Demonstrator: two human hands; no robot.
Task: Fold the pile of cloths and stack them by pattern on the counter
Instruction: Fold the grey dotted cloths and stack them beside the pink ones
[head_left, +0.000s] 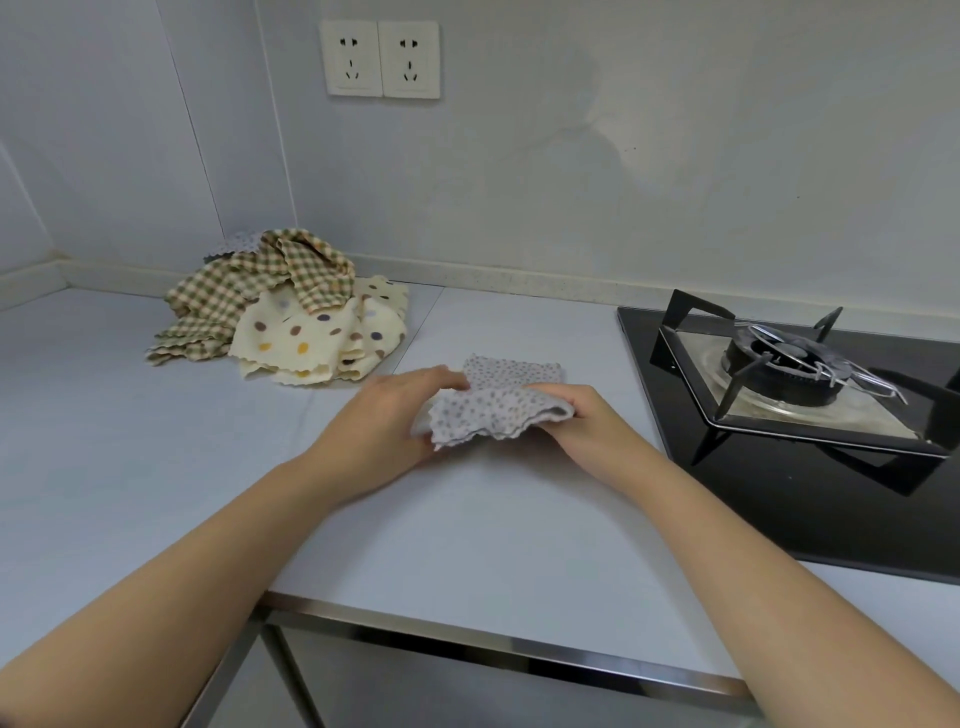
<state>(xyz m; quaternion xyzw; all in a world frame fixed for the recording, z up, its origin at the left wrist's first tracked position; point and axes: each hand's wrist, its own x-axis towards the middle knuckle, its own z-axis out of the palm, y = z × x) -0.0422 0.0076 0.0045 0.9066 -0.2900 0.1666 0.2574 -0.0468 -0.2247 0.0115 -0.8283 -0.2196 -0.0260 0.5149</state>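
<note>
Two curled grips, left hand (384, 413), right hand (589, 423), pinching grey cloth (498, 410)

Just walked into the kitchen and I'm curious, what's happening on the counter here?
A person is folding a grey dotted cloth on the counter, gripping it with the left hand and the right hand. A loose pile of checked, polka-dot and grey cloths lies at the back left, unfolded. A gas stove sits to the right. Whether another folded cloth lies beneath is unclear.
</note>
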